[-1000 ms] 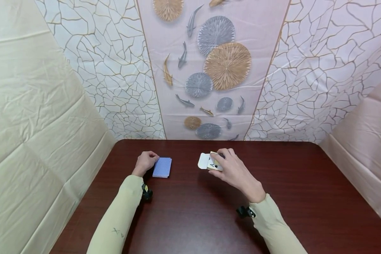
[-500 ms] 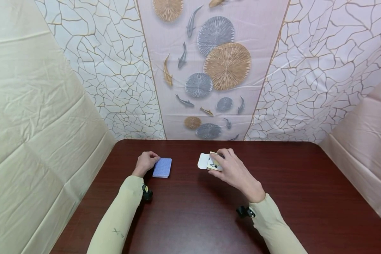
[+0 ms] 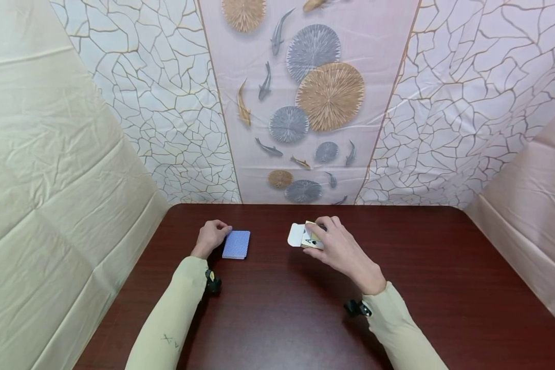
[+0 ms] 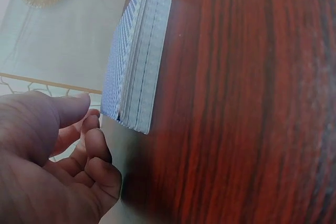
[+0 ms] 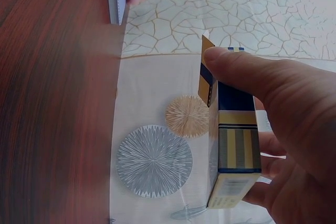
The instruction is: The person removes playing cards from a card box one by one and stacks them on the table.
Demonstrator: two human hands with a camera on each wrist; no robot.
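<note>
While the right hand (image 3: 339, 249) grips the open, seemingly emptied card box (image 3: 307, 237) mid-table, the deck (image 3: 236, 243) lies out at left, the loosely curled left hand (image 3: 211, 236) just beside it, holding nothing, so boxing's probably left.

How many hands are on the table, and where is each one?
2. The left hand rests beside the blue card deck, fingers curled. The right hand holds the card box with its flap open.
</note>
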